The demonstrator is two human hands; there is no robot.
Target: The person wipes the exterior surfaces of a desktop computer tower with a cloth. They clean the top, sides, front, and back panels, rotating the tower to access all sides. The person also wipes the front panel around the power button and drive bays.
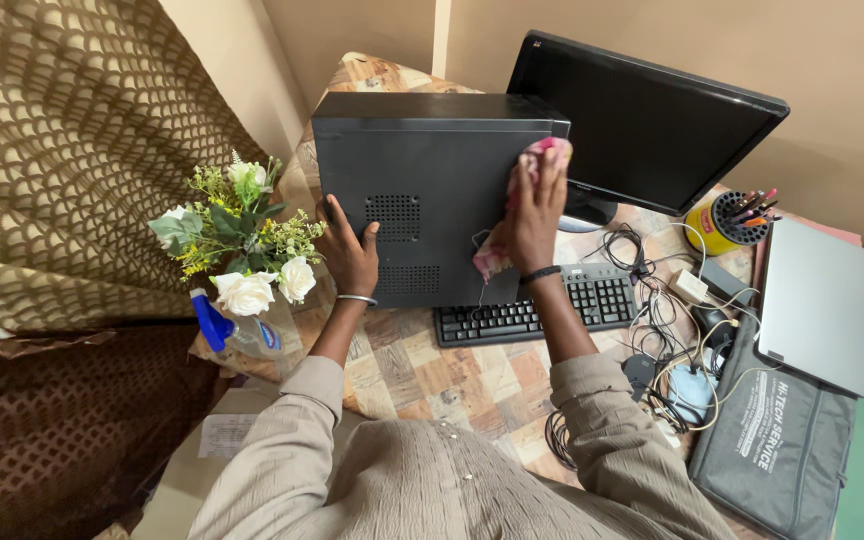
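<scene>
A black computer tower (422,160) stands upright on the patterned desk (452,380), its vented side panel facing me. My left hand (349,255) grips the tower's lower left edge, thumb on the panel. With fingers spread, my right hand (535,210) presses a pink cloth (542,152) flat against the tower's right side; the cloth's lower end (490,262) hangs below my palm.
A black keyboard (537,308) lies in front of the tower, with a black monitor (642,120) behind. Tangled cables (667,330), a yellow pen cup (727,222), a closed silver laptop (817,300) and a grey bag (777,450) lie to the right. White flowers (237,245) and a blue spray bottle (227,328) stand left.
</scene>
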